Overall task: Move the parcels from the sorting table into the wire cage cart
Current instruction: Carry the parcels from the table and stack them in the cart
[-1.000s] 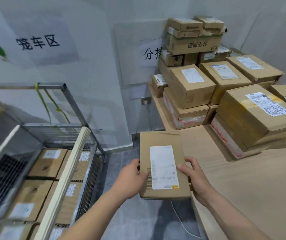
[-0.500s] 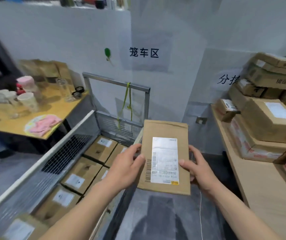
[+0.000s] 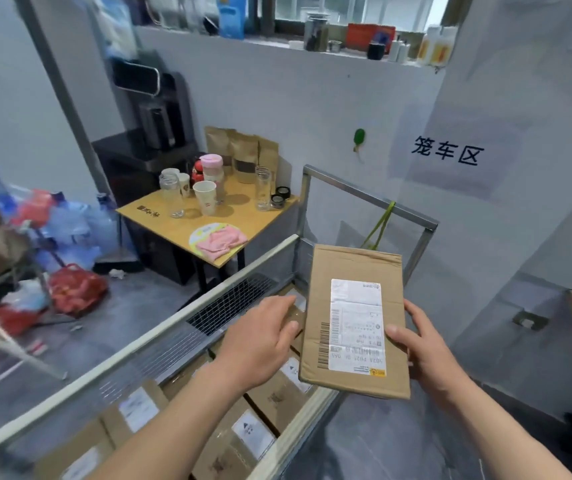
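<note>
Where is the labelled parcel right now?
Lower right of the head view: the parcel is gripped by the right hand, left hand beside it, above the cage cart.

Wire cage cart (image 3: 367,199), labelled cardboard parcels (image 3: 243,434) lying flat inside

We see a flat brown cardboard parcel (image 3: 357,320), white label up, above our wire cage cart (image 3: 236,292) holding labelled brown parcels (image 3: 243,438).

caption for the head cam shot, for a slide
Right hand holds a labelled parcel above the cage cart; left hand hovers open beside it.
</note>
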